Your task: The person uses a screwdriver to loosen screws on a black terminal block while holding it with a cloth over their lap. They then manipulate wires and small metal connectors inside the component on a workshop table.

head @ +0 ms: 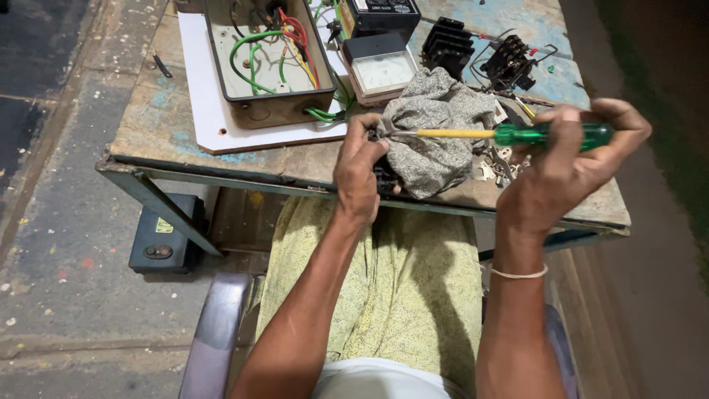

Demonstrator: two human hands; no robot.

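A seated person works at the near edge of a worn wooden bench (221, 159) with a metal frame, seen from above. The right hand (565, 166) is closed around the green handle of a screwdriver (509, 134), held level above the bench, its yellow shaft pointing left toward the left hand (360, 174). The left hand grips a small black part (385, 177) at the bench's near edge, fingers curled tight around it; the screwdriver's tip meets that hand, though the exact point of contact is hidden by the fingers. A crumpled grey cloth (436, 137) lies just beside and partly under the shaft, touching the left hand. On the far left of the bench sits an open metal box (269, 111) with green, red and yellow wires (266, 48) looped inside, resting on a white board (210, 118). To its right stands a small meter with a pale face (380, 70), and farther right are two black electrical parts (473, 52) with thin leads. Small pale bits of hardware (496, 168) lie scattered on the bench below the screwdriver's handle. A thin band (519, 274) circles the right wrist. On the paved floor to the left, under the bench, sits a dark box (166, 236). The person's lap is covered by a yellow-green patterned cloth (399, 295).
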